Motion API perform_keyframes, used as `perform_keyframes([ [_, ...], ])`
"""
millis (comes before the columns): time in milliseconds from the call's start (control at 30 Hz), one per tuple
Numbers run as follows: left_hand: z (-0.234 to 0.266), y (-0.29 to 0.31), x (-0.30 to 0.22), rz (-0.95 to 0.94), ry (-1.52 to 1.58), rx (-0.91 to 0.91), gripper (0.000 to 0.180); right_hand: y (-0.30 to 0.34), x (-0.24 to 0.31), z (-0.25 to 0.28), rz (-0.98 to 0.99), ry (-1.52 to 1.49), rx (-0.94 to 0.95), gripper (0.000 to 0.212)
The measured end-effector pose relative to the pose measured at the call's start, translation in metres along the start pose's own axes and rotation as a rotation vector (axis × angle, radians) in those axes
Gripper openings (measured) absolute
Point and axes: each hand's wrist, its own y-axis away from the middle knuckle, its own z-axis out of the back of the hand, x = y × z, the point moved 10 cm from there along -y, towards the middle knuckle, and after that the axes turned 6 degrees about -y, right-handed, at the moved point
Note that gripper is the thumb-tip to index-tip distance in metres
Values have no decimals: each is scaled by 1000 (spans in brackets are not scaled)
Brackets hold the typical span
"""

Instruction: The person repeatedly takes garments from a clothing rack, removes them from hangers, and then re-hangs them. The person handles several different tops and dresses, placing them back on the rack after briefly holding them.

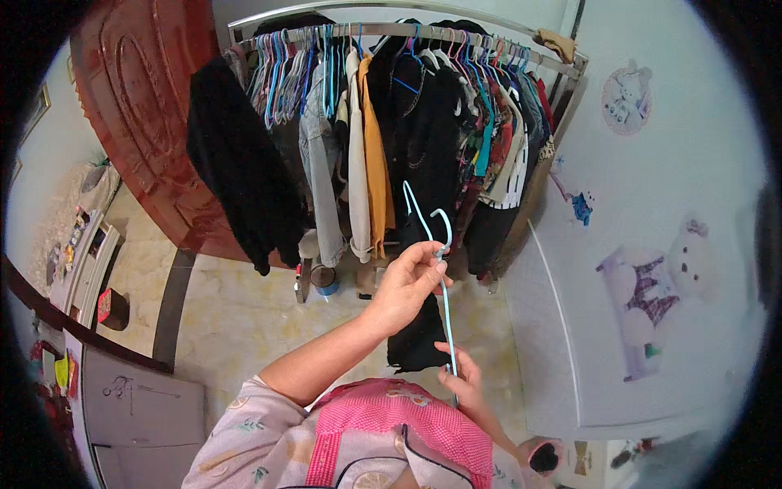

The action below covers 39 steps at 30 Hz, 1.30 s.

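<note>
A light-blue clothes hanger [447, 314] is held upright before me, its curved hook at the top. My left hand [407, 281] pinches it just below the hook. Lower down, my right hand [464, 380] has its thumb and fingers closed about the hanger's other end. Black cloth [419, 334] shows behind the hanger, between my hands and the rack; whether it hangs from this hanger I cannot tell.
Ahead stands a metal clothes rack [383, 30] full of garments, with several bare hangers [281, 77] bunched at its left. A brown door [138, 98] is at the left, a white wall [652, 196] with stickers at the right. Low grey cabinets [147, 399] stand at lower left.
</note>
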Motion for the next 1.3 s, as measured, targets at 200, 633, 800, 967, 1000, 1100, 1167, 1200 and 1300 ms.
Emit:
perform_keyframes([
  [200,32,-63,14,24,20,-19,28,-69,15,7,30,26,1,51],
  [633,112,-218,16,-9,66,21,34,-242,64,-2,77,52,-41,59],
  [800,166,-281,11,-1,58,13,39,-318,105,-38,133,100,-66,65],
  [967,216,-334,5,2,26,-15,50,-393,119,-60,155,108,17,60],
  [1000,223,-340,2,16,36,-34,51,-406,122,-61,157,102,18,60],
  [1100,235,-353,2,-54,32,-46,61,-442,130,-62,170,110,40,60],
  [1167,235,-354,6,-18,59,0,66,-460,140,-64,184,51,58,56],
  [1200,233,-354,9,-24,49,18,67,-468,149,-67,201,35,74,55],
  [1300,230,-351,8,-57,-96,59,67,-491,192,-72,318,72,97,51],
])
